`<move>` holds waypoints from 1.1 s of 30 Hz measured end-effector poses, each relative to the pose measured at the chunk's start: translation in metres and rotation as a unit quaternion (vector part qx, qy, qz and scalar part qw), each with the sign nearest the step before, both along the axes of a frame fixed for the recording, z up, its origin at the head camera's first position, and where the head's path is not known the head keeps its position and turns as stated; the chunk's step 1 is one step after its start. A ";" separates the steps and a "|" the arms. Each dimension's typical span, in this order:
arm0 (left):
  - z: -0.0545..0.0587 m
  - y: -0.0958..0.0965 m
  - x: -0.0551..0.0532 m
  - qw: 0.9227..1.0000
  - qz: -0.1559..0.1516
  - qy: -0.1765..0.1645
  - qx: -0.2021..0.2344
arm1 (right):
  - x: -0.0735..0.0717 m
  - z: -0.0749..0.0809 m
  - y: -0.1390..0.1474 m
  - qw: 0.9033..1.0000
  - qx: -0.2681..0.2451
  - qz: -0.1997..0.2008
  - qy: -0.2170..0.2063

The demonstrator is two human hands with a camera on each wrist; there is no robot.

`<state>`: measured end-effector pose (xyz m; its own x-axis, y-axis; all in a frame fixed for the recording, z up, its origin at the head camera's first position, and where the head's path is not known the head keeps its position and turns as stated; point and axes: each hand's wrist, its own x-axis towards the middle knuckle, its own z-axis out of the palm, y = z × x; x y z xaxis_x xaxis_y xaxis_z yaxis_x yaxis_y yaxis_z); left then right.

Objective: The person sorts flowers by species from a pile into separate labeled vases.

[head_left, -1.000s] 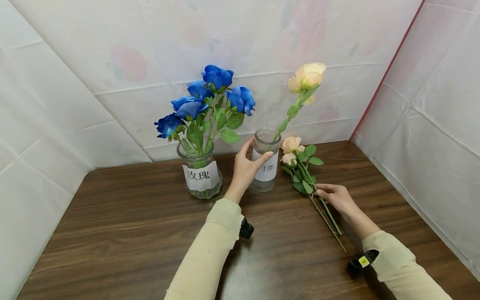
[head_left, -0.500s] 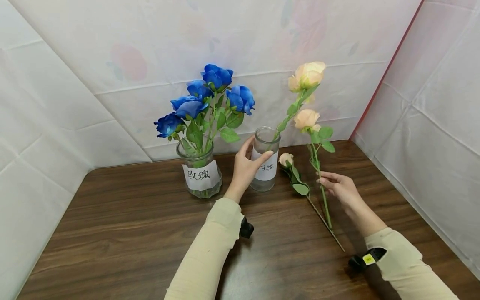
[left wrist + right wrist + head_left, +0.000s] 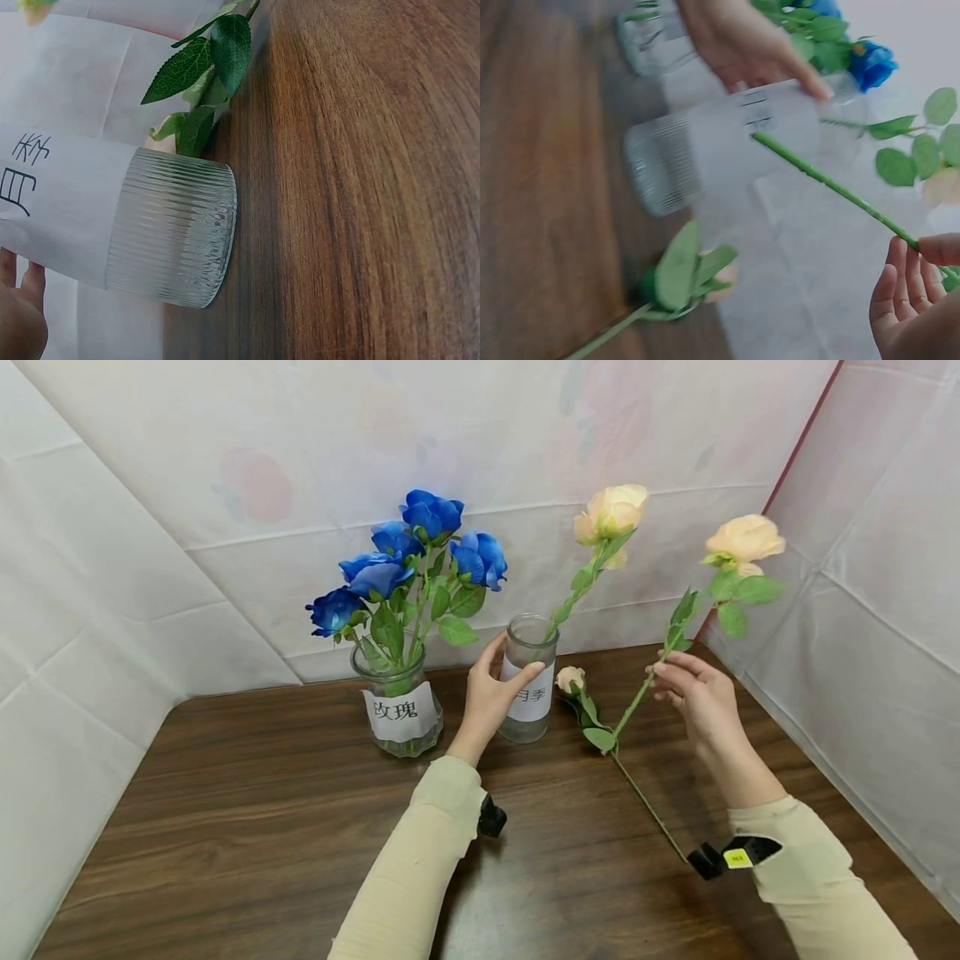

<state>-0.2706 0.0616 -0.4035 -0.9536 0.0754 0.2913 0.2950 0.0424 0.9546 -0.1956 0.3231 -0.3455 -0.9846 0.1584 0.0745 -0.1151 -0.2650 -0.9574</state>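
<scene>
My left hand (image 3: pixel 491 697) grips a ribbed glass vase (image 3: pixel 523 731) with a white paper label, thumb in front. One peach rose (image 3: pixel 611 514) leans to the right out of that vase. My right hand (image 3: pixel 701 697) pinches the green stem of a second peach rose (image 3: pixel 746 539), bloom up and tilted right. In the right wrist view the lower end of this stem (image 3: pixel 817 176) overlaps the vase's label. A third peach rose (image 3: pixel 572 679) lies on the table just right of the vase, its stem pointing toward the front right.
A second glass vase (image 3: pixel 402 718), also labelled, stands left of my left hand and holds several blue roses (image 3: pixel 377 575). Everything stands on a dark wood-grain table (image 3: pixel 247 827). White fabric walls (image 3: pixel 247 552) enclose its back and sides.
My right hand has picked up one of the two peach roses lying on the table, raised it and tilted it right. My left hand keeps its hold on the vase.
</scene>
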 end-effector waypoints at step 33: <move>0.000 0.000 -0.001 1.000 0.001 -0.011 0.001 | -0.059 0.035 -0.098 0.969 -0.006 -0.162 0.189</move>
